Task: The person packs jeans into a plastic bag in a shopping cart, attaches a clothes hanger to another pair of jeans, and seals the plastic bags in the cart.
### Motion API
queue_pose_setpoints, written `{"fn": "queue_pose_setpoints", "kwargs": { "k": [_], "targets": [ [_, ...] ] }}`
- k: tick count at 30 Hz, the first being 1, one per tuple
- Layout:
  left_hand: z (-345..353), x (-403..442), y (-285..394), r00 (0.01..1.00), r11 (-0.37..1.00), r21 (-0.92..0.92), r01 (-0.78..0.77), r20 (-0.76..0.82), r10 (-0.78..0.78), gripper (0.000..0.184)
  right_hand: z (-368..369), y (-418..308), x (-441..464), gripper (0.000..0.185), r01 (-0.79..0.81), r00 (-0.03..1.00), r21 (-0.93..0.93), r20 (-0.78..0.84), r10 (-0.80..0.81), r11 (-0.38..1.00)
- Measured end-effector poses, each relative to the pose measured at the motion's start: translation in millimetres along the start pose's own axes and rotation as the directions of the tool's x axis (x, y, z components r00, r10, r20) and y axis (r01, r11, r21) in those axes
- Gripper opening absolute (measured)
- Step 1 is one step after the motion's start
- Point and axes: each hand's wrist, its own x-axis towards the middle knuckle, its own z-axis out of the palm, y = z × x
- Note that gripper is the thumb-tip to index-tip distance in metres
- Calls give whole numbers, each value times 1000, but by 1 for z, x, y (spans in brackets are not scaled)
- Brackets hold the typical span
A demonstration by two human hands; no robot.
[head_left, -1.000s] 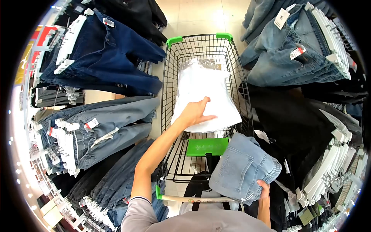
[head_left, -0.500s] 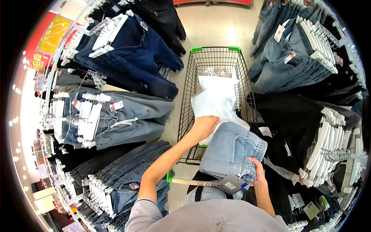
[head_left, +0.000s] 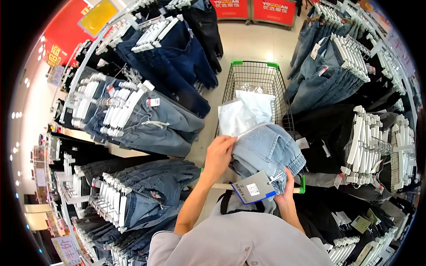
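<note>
Two hands [head_left: 218, 155] [head_left: 286, 194] are closed, the left on a white packet [head_left: 237, 117], the right on folded jeans [head_left: 262, 148].

The folded jeans [head_left: 268, 148] I'm holding are pale denim cloth, matt and softly creased, with raised lettering on the surface. Their hang tag [head_left: 253, 188] looks like smooth, stiff card. Just ahead of me, the white packet [head_left: 236, 117] has a thin plastic skin, wrinkled and shiny. My cart [head_left: 285, 117] is a dark metal wire mesh, its green corner caps [head_left: 273, 65] smooth plastic. My grey shirt [head_left: 275, 235] is matt woven-looking cloth. On my right, the white hangers [head_left: 360, 146] look like hard plastic with shiny metal hooks [head_left: 378, 145]. The pale floor [head_left: 248, 42] is smooth and glossy, throwing back light.
</note>
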Motion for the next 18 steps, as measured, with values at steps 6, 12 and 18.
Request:
{"fn": "queue_pose_setpoints", "kwargs": {
  "k": [6, 12, 18],
  "targets": [
    [-77, 15, 77, 960, 981, -123, -147, -258, 112, 28, 4, 7, -42, 47, 31, 968, 11, 250, -32, 999],
    [-107, -21, 90, 934, 971, 178, -157, -292, 204, 31, 28, 22, -79, 54, 177, 940, 60, 287, -187, 982],
    [-60, -86, 2, 948, 921, 234, 311, -145, -283, 11, 8, 68, -62, 44, 370, 925, -65, 114, -361, 927]
  ]
}}
